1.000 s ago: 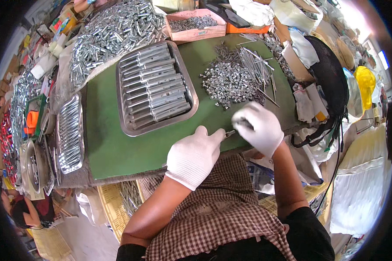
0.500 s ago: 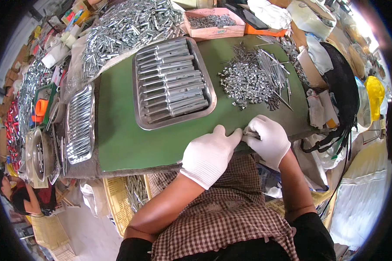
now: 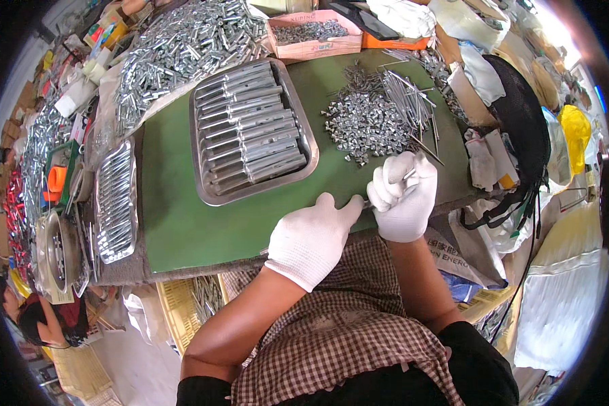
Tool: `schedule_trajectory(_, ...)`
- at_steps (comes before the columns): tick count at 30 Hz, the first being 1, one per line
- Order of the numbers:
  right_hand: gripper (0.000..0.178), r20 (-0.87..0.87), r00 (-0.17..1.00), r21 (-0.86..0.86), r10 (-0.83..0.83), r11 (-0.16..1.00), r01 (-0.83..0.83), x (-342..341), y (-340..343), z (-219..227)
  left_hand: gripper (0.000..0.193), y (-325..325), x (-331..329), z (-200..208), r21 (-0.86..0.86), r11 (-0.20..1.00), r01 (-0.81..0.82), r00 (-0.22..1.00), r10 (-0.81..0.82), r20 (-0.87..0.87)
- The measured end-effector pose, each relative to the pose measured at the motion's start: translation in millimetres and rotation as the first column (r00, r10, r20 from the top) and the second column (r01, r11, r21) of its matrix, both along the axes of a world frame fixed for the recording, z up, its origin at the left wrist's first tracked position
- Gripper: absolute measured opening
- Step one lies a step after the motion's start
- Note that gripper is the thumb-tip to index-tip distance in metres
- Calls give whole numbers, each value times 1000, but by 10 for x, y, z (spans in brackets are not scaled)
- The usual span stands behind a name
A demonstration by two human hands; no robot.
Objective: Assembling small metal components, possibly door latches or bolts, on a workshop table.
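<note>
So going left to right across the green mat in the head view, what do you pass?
Small metal tray of rods → large steel tray of metal sleeves → left hand → heap of small metal pieces → right hand → black bag.

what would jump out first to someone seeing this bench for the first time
Probably the two white-gloved hands at the near edge of the green mat: the left hand and right hand meet over a thin metal piece that is mostly hidden. Behind them a steel tray holds rows of long metal sleeves, with a loose pile of small silver parts and thin rods to its right.
</note>
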State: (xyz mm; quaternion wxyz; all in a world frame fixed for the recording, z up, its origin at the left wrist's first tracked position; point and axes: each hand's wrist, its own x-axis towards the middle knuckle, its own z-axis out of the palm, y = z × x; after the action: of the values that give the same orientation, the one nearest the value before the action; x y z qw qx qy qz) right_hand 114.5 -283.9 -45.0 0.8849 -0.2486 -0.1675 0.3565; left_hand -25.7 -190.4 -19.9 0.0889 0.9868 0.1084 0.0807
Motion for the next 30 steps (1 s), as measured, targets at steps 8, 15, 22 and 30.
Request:
schedule_trajectory(8, 53, 324, 936, -180, -139, 962, 205, -121, 47, -63, 28, 16, 17, 26, -8, 1000, 21, 998, -22, -63)
schedule_trajectory(15, 58, 251, 961, -154, -115, 976, 157, -86, 10, -48, 16, -99, 166, 153, 116, 993, 36, 994, -24, -108)
schedule_trajectory(22, 52, 262, 964, -178, -51, 979, 101, 41, 36, -118, 16, -70, 227, -154, 66, 997, 29, 994, -35, 99)
schedule_trajectory(30, 46, 16, 999, -71, -38, 997, 39, 137, -117, -200, 23, 33, -1051, 52, -64, 973, -221, 967, 228, 118)
